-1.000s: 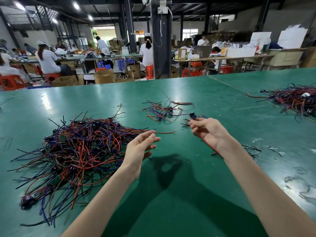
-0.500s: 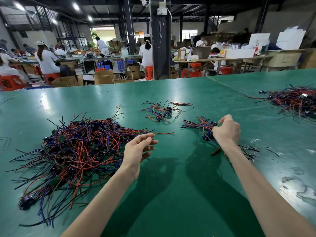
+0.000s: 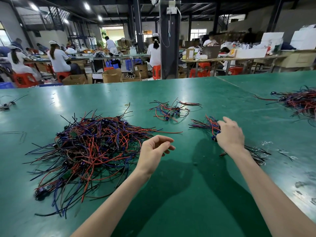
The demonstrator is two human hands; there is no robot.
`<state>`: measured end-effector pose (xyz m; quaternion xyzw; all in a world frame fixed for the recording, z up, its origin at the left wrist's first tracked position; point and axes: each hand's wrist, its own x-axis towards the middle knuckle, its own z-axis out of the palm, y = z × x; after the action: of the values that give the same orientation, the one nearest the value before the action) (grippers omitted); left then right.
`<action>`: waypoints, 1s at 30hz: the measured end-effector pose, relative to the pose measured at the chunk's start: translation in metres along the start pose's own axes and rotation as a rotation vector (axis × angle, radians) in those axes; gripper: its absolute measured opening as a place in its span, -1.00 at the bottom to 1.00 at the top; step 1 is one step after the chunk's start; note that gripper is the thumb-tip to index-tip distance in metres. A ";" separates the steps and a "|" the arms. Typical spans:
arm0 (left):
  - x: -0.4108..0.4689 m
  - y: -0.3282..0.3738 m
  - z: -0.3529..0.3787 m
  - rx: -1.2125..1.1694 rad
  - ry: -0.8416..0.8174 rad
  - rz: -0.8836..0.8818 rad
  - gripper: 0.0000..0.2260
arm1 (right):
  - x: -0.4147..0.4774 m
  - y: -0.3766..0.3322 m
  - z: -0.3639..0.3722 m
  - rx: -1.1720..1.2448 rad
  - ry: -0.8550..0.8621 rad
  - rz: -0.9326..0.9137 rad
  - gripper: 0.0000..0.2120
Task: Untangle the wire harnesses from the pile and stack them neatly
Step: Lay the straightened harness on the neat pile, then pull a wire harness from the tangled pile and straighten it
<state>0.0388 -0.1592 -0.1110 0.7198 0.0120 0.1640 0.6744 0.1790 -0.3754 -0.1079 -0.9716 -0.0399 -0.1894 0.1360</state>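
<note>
Setting: a wide green table [image 3: 188, 194] in a workshop, seen from above and behind two bare forearms.

Tangled pile [image 3: 89, 151]: red, blue and black wire harnesses in a broad heap on the left half of the table, with loose ends sticking out all round.

Left hand [image 3: 153, 151]: hovering just right of the tangled pile, above the table – palm turned inward, fingers loosely curled, holding nothing.

Right hand [image 3: 230, 134]: palm down on the right, fingers spread and nearly straight, tips resting on the sorted stack, index finger lifted a little.

Sorted stack [image 3: 205, 124]: a small bundle of harnesses lying roughly side by side, wire ends pointing left, partly covered by the right hand.

Loose cluster [image 3: 171, 110]: a few harnesses spread thinly farther back, between the tangled pile and the sorted stack, apart from both.

Second heap [image 3: 301, 101]: more tangled harnesses at the far right edge, well apart from the hands.

Black wires [image 3: 256, 153]: thin strands fanned out on the table beside the right wrist.

Background: seated workers [image 3: 58, 59] in white at long benches, red stools [image 3: 25, 79], cardboard boxes and a dark pillar [image 3: 170, 40] – all beyond the table's far edge.
</note>
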 end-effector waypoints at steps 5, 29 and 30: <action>-0.001 -0.001 -0.001 0.009 -0.009 -0.007 -0.83 | -0.006 -0.005 0.015 -0.175 -0.246 -0.027 -0.47; 0.106 0.062 -0.107 1.062 0.201 0.127 -0.64 | -0.051 -0.086 0.042 -0.013 0.134 -0.425 -0.88; 0.115 0.056 -0.124 1.164 0.208 0.061 -0.64 | -0.051 -0.085 0.043 -0.016 0.122 -0.417 -0.89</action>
<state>0.1045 -0.0167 -0.0267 0.9515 0.1452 0.2196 0.1590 0.1359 -0.2834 -0.1449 -0.9301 -0.2300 -0.2723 0.0883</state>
